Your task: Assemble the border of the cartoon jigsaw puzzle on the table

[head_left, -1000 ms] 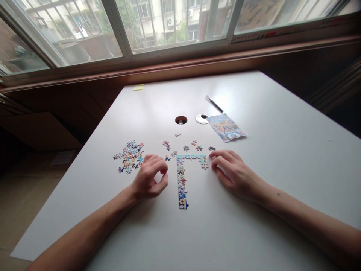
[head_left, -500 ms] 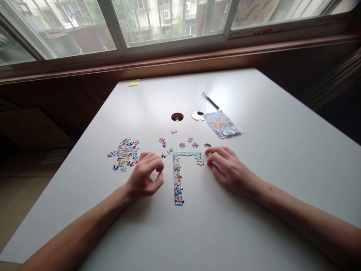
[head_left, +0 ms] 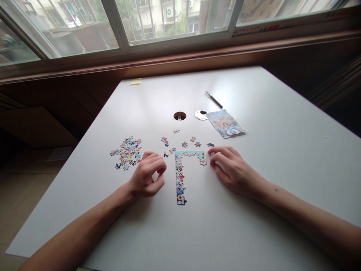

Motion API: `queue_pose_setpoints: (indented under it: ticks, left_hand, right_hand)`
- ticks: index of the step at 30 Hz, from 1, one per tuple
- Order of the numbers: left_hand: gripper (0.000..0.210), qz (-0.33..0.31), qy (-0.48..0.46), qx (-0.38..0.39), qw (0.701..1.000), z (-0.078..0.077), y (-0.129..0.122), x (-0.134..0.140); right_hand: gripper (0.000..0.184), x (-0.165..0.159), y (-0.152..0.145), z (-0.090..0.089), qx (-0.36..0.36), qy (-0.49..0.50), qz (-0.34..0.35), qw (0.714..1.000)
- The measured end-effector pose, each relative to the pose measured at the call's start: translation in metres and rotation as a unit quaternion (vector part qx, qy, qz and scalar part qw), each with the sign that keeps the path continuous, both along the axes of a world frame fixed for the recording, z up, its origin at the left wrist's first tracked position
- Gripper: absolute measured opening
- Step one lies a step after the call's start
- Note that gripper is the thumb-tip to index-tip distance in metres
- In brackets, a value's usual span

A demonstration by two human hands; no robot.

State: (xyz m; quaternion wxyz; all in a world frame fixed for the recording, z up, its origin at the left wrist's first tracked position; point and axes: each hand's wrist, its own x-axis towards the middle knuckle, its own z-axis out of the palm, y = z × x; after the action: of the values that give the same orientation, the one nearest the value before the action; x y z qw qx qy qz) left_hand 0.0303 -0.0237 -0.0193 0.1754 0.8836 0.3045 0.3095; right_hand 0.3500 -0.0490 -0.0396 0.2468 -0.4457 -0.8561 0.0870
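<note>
Joined jigsaw pieces form a puzzle border (head_left: 179,180), a long left strip meeting a short top strip that turns down at its right end. To the left of it rests my left hand (head_left: 149,174), fingers curled in and thumb close to the index finger, nothing visible in it. My right hand (head_left: 231,167) lies just right of the border's top corner, fingers bent and apart from the thumb, holding nothing. A dark loose puzzle piece (head_left: 210,145) sits by its fingertips. Several other loose pieces (head_left: 184,144) are scattered above the border.
A pile of puzzle pieces (head_left: 128,152) lies beyond my left hand. Further back are a printed picture sheet (head_left: 226,123), a pen (head_left: 214,99), a round hole (head_left: 179,116) and its metal cover (head_left: 200,115). A yellow sticky note (head_left: 136,81) is at the white table's far edge.
The whole view has shifted slightly, so everything appears a little further right. Both hands keep nearly the same pose, and the puzzle pieces stay in place.
</note>
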Motion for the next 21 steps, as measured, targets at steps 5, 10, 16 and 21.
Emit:
queue_pose_setpoints:
  ticks: [5, 10, 16, 21]
  left_hand:
    - [0.013, -0.014, -0.001, -0.011, 1.0, 0.0016, 0.0002, 0.0004]
    - [0.013, -0.024, 0.003, -0.021, 0.999, 0.0005, 0.0003, -0.0011]
    - [0.013, -0.039, 0.005, -0.03, 0.999, -0.0003, 0.001, -0.0027]
    - [0.014, -0.045, 0.001, -0.038, 0.998, 0.0008, 0.0003, -0.0025]
  right_hand:
    - [0.014, 0.0003, 0.0006, -0.001, 0.006, 0.001, 0.005, 1.0]
    - [0.014, 0.0, 0.0012, 0.0001, 0.006, 0.0, 0.004, 1.0]
    - [0.015, -0.0005, 0.0007, 0.0005, 0.007, 0.002, 0.004, 1.0]
    - [0.015, 0.0002, 0.0008, -0.0007, 0.005, 0.001, 0.005, 1.0]
